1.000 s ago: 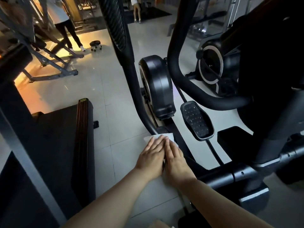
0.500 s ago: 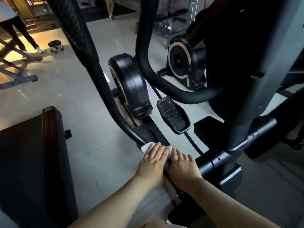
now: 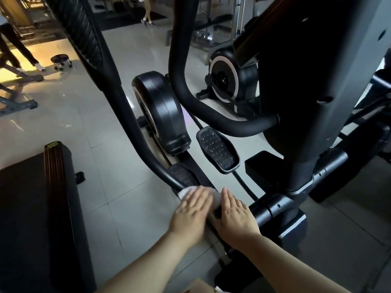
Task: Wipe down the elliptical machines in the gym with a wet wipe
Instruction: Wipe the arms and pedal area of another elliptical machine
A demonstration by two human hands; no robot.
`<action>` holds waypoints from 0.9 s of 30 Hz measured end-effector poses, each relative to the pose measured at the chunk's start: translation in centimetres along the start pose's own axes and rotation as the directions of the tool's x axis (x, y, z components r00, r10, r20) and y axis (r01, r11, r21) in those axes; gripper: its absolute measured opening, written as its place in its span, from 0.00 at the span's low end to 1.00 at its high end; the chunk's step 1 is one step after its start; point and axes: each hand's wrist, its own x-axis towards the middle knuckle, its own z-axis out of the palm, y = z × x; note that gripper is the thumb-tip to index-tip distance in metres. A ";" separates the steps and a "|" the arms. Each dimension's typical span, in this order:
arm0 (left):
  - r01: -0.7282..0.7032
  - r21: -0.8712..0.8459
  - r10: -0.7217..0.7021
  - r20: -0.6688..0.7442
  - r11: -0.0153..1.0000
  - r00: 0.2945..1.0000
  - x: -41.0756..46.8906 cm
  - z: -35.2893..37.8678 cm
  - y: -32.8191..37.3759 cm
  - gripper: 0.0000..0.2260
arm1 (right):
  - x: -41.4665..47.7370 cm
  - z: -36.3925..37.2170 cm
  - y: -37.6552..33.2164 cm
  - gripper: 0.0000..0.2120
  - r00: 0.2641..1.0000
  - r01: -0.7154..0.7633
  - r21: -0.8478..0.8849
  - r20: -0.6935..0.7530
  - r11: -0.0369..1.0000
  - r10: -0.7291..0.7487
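Observation:
A black elliptical machine fills the middle and right, with its flywheel housing [image 3: 163, 113], a studded foot pedal [image 3: 218, 150] and a curved black handle bar [image 3: 222, 119]. A white wet wipe [image 3: 186, 191] lies on the low rail by the left pedal arm [image 3: 148, 157]. My left hand [image 3: 190, 212] lies flat on the wipe with straight fingers, blurred by motion. My right hand [image 3: 234, 216] rests just beside it on the rail, fingers straight, touching the wipe's right part. Most of the wipe is hidden under my hands.
A dark treadmill deck [image 3: 42, 208] lies at the lower left. A second machine with a silver-rimmed flywheel [image 3: 224, 78] stands behind. A small wheeled stool [image 3: 61, 61] and another person's legs [image 3: 12, 49] are at the far left on pale floor tiles [image 3: 101, 166].
The view swung left, so the machine sits further right in frame. Both hands stayed together on the wipe over the rail; the left hand now blurs, spread slightly apart from the right.

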 end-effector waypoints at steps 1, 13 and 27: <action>0.054 -0.002 -0.054 -0.033 0.999 0.998 -0.1 -0.1 -0.9 0.31 | -0.1 -0.2 -0.1 0.39 1.000 0.002 -0.002 0.005 1.000 -0.002; -0.118 -0.083 0.120 0.010 0.989 0.993 0.7 1.1 3.5 0.34 | -2.5 -0.3 3.1 0.35 0.987 0.022 -0.161 -0.153 0.987 -0.047; -0.182 -0.133 0.176 -0.055 0.974 0.983 -0.5 1.1 1.3 0.40 | -2.1 0.0 2.4 0.44 0.981 0.015 0.091 -0.195 0.996 0.003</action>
